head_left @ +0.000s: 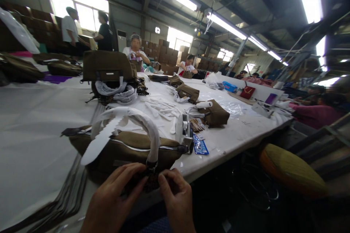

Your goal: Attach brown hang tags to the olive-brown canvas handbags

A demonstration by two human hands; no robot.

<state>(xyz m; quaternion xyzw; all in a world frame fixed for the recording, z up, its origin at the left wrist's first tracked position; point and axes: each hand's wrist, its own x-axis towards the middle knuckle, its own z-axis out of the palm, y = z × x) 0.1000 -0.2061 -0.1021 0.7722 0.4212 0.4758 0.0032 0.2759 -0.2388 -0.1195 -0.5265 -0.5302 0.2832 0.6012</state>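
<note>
An olive-brown handbag (136,154) with a silver zipper (136,148) lies on the table before me. Its arched handle (153,127) is wrapped in pale covering, and a white serrated strip (102,142) leans across the bag beside it. Just below the handle's metal ring (152,164), my left hand (120,189) and my right hand (175,193) pinch a dark, mottled piece (151,184) from either side. Shadow and fingers hide most of that piece, so its kind does not show.
Behind stand a stack of brown bags (108,66) and another brown bag (217,113). White strips (161,111), a blue packet (200,145) and a white-grey device (183,131) lie nearby. A yellow-topped stool (290,169) stands right of the table edge. Several people work farther back.
</note>
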